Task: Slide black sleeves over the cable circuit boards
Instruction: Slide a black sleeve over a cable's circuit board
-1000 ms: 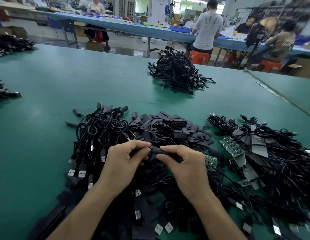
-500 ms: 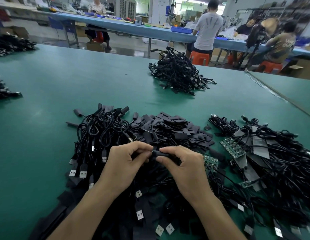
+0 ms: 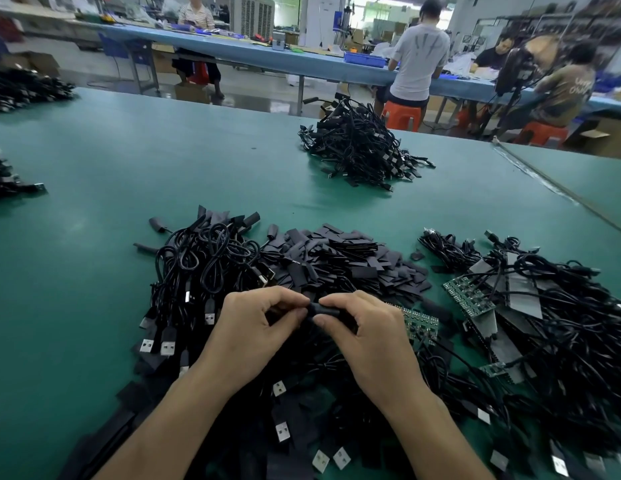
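The green surface [image 3: 94,237] carries all the stock. Other people work at a blue bench well beyond it.

Right of the right hand, and running out to the edge of view, lies the largest tangle of cables [image 3: 572,341], with green circuit boards [image 3: 470,296] and grey flat pieces showing among the leads. Beyond and left of the left hand sits a looped bundle of black leads [image 3: 205,265], its USB plugs [image 3: 168,346] pointing back toward the left wrist. More leads and plugs lie under both forearms. Well beyond both hands, apart from the rest, stands a separate mound of cables [image 3: 357,154].

Directly beyond the fingertips, between the looped bundle and the right-hand tangle, lies the heap of loose flat sleeves [image 3: 347,261].

The left hand [image 3: 250,337] and the right hand [image 3: 368,337] are raised together just above the near leads, knuckles up, fingertips almost meeting. Both have their fingers curled in. The right hand pinches a black sleeve [image 3: 324,310] between thumb and forefinger. The left hand's thumb and forefinger close on that sleeve's left end. What else the left palm encloses cannot be told.

One circuit board [image 3: 421,322] lies just beside the right hand's knuckles, on its outer side. Whether it is joined to the held sleeve is hidden by the hand.

The held sleeve lies level, spanning the small gap between the two hands. Most of its length is covered by the right fingers.
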`<control>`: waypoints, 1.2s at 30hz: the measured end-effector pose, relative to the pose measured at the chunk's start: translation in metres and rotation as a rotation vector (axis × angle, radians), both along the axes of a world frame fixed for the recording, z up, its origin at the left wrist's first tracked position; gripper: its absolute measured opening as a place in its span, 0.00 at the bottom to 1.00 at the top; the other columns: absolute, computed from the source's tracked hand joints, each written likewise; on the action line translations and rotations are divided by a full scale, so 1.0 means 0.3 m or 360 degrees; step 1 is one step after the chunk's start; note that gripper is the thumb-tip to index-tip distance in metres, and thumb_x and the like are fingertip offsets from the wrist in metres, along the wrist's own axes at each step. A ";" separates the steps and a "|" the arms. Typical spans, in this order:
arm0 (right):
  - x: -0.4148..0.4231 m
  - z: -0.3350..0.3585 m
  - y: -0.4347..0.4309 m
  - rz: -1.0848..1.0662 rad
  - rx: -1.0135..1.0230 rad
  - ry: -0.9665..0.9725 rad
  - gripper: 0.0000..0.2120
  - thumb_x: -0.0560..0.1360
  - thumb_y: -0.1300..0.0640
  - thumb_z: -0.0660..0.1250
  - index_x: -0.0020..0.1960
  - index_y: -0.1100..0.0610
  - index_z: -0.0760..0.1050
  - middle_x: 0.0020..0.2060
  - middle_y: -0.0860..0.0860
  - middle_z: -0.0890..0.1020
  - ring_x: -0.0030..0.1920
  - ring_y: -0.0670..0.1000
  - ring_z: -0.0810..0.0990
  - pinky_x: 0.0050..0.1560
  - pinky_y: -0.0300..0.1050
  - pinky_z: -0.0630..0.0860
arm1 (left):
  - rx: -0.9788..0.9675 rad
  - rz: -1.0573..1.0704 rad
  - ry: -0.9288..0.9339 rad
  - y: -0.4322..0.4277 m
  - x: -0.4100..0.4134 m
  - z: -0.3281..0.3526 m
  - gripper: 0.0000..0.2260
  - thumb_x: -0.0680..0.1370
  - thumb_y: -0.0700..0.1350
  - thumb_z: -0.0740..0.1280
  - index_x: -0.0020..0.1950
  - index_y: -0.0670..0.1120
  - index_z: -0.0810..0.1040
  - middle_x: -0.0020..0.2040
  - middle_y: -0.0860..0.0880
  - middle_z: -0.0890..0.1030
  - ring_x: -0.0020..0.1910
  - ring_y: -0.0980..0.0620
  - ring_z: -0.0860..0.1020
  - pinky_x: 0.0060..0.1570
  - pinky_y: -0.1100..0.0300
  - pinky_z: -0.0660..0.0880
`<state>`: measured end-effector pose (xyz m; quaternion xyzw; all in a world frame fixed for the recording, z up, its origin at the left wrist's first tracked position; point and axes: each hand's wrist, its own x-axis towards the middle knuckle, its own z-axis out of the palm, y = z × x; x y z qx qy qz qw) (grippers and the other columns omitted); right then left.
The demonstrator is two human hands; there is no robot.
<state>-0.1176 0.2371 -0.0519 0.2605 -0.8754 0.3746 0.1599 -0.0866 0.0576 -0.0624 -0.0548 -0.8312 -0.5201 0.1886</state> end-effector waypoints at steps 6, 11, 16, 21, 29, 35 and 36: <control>0.000 0.006 0.003 -0.0013 0.0025 -0.0004 0.11 0.73 0.52 0.75 0.55 0.53 0.83 0.44 0.44 0.82 0.46 0.46 0.80 0.49 0.47 0.78 | 0.0023 -0.0016 -0.0035 0.002 -0.002 0.001 0.14 0.72 0.38 0.77 0.50 0.56 0.84 0.44 0.62 0.85 0.44 0.62 0.84 0.46 0.70 0.78; 0.002 0.004 -0.001 -0.0004 -0.0061 0.0019 0.08 0.74 0.54 0.74 0.52 0.53 0.84 0.43 0.43 0.83 0.45 0.43 0.81 0.47 0.46 0.79 | 0.0098 -0.0006 -0.0070 -0.001 -0.004 0.008 0.14 0.75 0.37 0.74 0.48 0.57 0.84 0.42 0.59 0.86 0.42 0.60 0.84 0.44 0.68 0.79; 0.002 0.004 -0.002 0.0010 -0.0075 0.0049 0.07 0.75 0.54 0.74 0.52 0.53 0.84 0.42 0.42 0.82 0.44 0.43 0.80 0.46 0.45 0.78 | 0.0215 -0.0004 -0.0129 -0.004 -0.003 0.008 0.12 0.75 0.37 0.74 0.46 0.55 0.85 0.40 0.54 0.86 0.41 0.56 0.85 0.45 0.62 0.81; 0.001 0.005 0.001 0.0061 0.0000 -0.0014 0.10 0.74 0.53 0.74 0.54 0.52 0.83 0.44 0.42 0.81 0.46 0.44 0.79 0.48 0.46 0.78 | 0.0202 -0.0020 -0.0145 -0.004 0.001 0.011 0.12 0.74 0.36 0.75 0.46 0.54 0.85 0.41 0.56 0.86 0.41 0.56 0.85 0.45 0.61 0.82; 0.007 0.005 -0.003 0.0031 0.0035 0.0067 0.07 0.75 0.54 0.73 0.52 0.53 0.84 0.42 0.43 0.82 0.44 0.44 0.79 0.46 0.46 0.78 | 0.0252 -0.0035 -0.0131 -0.002 -0.001 0.011 0.12 0.74 0.35 0.74 0.47 0.54 0.85 0.40 0.52 0.86 0.40 0.54 0.85 0.45 0.60 0.82; 0.008 0.006 -0.004 0.0085 0.0040 0.0058 0.10 0.75 0.54 0.73 0.55 0.53 0.83 0.44 0.45 0.83 0.45 0.45 0.80 0.47 0.44 0.78 | 0.0304 -0.0106 -0.0180 -0.003 -0.001 0.011 0.14 0.76 0.35 0.73 0.47 0.56 0.84 0.40 0.49 0.86 0.40 0.50 0.86 0.44 0.57 0.83; 0.007 0.004 -0.004 0.0090 0.0036 0.0060 0.10 0.75 0.54 0.74 0.56 0.53 0.83 0.44 0.45 0.82 0.45 0.45 0.80 0.47 0.44 0.78 | 0.0299 -0.0108 -0.0179 -0.002 0.000 0.012 0.14 0.76 0.35 0.73 0.47 0.56 0.84 0.40 0.49 0.86 0.40 0.50 0.86 0.44 0.57 0.83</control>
